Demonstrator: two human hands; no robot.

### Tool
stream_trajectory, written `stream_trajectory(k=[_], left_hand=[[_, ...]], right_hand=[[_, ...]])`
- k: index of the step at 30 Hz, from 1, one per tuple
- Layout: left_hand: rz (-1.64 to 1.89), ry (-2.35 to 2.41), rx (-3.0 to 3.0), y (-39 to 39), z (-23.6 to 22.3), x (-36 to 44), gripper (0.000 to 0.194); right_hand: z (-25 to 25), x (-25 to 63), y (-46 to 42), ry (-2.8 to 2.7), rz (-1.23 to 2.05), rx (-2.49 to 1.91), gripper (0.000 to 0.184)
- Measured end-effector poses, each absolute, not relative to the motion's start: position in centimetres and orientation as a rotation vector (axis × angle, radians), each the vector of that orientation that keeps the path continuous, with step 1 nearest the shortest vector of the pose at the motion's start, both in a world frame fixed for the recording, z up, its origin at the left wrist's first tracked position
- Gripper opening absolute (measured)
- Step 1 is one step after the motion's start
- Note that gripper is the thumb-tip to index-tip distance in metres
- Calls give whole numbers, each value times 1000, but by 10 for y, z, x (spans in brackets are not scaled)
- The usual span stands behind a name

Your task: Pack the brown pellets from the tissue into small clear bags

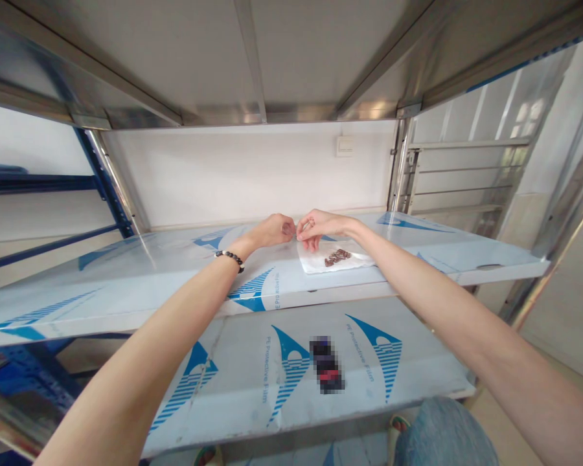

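My left hand (271,232), with a black bead bracelet (230,259) on its wrist, and my right hand (317,228) meet above a steel shelf (140,285) covered in blue-printed protective film. Their fingertips nearly touch, curled together. Anything between them is too small to tell. Just below my right hand lies a white paper tissue (328,257) holding a small heap of dark brown pieces (337,257). My right fingers are just above the tissue's near corner.
Another filmed steel shelf (233,382) lies below, with a pixelated dark object (326,364) on it. A steel shelf underside (252,58) runs overhead. A white wall with a small switch plate (344,146) stands behind. My denim-covered knee (442,433) shows at the bottom.
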State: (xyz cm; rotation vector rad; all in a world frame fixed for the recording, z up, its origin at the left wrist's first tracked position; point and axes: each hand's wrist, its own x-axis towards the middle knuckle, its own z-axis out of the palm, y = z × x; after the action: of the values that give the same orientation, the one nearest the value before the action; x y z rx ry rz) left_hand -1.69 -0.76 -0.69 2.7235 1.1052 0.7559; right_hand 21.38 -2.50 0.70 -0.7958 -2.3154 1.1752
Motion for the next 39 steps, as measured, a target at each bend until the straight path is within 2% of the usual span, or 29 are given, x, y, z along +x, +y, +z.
stream_trajectory(k=[9, 17, 23, 29, 34, 39], left_hand=[[737, 991, 2648, -13, -4, -14, 33], [806, 900, 2504, -14, -5, -6, 29], [835, 922, 2480, -7, -7, -11, 23], [879, 1095, 2577, -9, -7, -19, 21], [801, 1124, 2605, -4, -8, -20, 23], [806, 1203, 2611, -4, -7, -18, 23]], right_hand=[[3, 204, -15, -2086, 962, -711, 28], [7, 201, -21, -2078, 900, -696, 23], [8, 203, -19, -2095, 867, -686, 27], [31, 243, -2, -2330, 674, -821, 29], [38, 264, -6, -2730, 869, -1171, 44], [39, 253, -26, -2848, 864, -1238, 45]])
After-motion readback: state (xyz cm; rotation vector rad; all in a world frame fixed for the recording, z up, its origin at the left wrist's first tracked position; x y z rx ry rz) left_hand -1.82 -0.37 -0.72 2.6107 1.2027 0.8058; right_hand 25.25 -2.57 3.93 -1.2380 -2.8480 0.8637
